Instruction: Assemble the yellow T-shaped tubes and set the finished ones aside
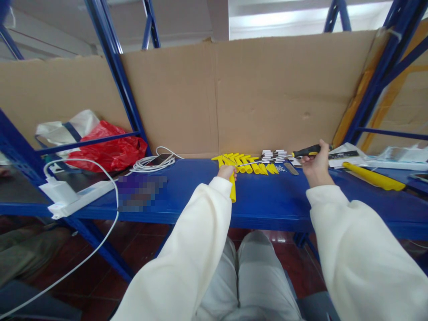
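Observation:
My left hand [227, 172] is closed around a yellow tube-like piece [233, 191], whose lower end sticks out below the fingers. In my right hand [316, 167] is a screwdriver [306, 152] with a black and yellow handle. Its long thin shaft points left and ends close to my left hand; whether the tip touches the yellow piece cannot be made out. Behind my left hand lie rows of similar yellow pieces [256, 169]. Small white and dark parts [272, 154] sit beyond the shaft, and a flat greyish piece [290, 168] rests left of my right hand.
A long yellow piece [374, 176] lies on the blue shelf [267, 205] at right. To the left are a coiled white cable [152, 164], a red plastic bag [107, 145] and a power strip [82, 199]. A cardboard sheet [267, 89] stands along the back between blue posts.

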